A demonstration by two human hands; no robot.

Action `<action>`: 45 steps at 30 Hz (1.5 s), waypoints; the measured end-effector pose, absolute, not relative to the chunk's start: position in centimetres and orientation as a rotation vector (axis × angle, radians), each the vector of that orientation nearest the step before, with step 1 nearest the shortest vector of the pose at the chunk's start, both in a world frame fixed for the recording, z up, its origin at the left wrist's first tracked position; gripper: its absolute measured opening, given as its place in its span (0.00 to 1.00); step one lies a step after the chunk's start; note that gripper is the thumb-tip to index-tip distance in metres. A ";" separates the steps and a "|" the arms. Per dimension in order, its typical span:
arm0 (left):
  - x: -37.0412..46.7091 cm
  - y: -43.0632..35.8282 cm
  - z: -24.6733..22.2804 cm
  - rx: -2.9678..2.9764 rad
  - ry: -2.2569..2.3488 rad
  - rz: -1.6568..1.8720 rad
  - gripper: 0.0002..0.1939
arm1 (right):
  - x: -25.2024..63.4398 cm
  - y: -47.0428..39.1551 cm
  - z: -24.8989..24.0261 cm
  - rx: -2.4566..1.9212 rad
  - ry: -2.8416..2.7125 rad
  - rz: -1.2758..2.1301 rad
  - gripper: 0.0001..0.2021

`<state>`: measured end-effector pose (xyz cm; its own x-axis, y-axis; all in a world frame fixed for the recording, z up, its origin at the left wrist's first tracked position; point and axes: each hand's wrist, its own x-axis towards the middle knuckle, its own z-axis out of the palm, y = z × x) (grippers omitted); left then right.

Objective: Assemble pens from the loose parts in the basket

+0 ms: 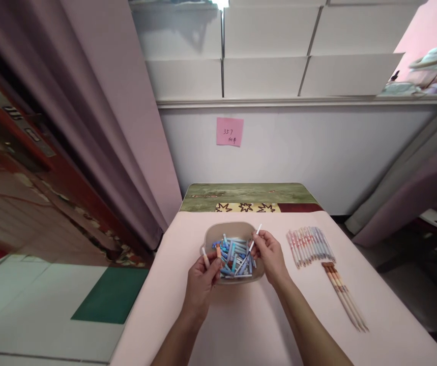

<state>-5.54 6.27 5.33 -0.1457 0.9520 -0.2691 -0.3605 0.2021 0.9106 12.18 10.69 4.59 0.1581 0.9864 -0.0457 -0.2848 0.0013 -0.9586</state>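
A beige tub (213, 231) on the table holds many blue, teal and white pen parts (234, 258). Over its left rim, my left hand (203, 279) is closed on pen parts: an orange-topped piece (219, 250) and a pale piece (205, 255) stick up from the fingers. At the tub's right side, my right hand (268, 252) pinches a slim white stick (255, 238), tilted over the parts. To the right lies a row of pale pens with pink and bluish caps (310, 246). Below that row are several longer pens with brown-orange tops (344, 296).
The table has a pale pink cover (157, 315) and a green patterned far end (249, 192). A pink note (229, 132) is stuck on the wall behind. Purple curtains hang at left and right, and a green mat (109, 295) lies on the floor.
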 end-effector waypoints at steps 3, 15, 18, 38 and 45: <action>-5.5 6.5 5.1 0.683 1.173 1.308 0.23 | 12.8 10.6 4.8 -1.108 -0.861 1.149 0.18; -5.0 6.7 6.0 0.615 1.031 1.326 0.18 | 11.7 9.5 5.7 -1.179 -1.160 0.957 0.15; -5.5 6.7 6.0 0.638 1.043 1.336 0.18 | 11.8 9.8 4.5 -1.371 -1.453 0.804 0.11; -8.4 6.6 5.5 0.754 1.166 1.393 0.16 | 12.0 12.1 4.1 -1.937 -1.955 0.290 0.13; -8.3 6.3 5.8 0.798 1.179 1.385 0.17 | 8.9 12.0 3.5 -1.716 -2.403 0.500 0.10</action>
<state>-8.31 6.33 5.78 -0.1770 0.9727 -0.1499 -0.3028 0.0911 0.9487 8.94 12.01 3.53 -0.3360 0.9390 -0.0730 0.8903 0.2914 -0.3501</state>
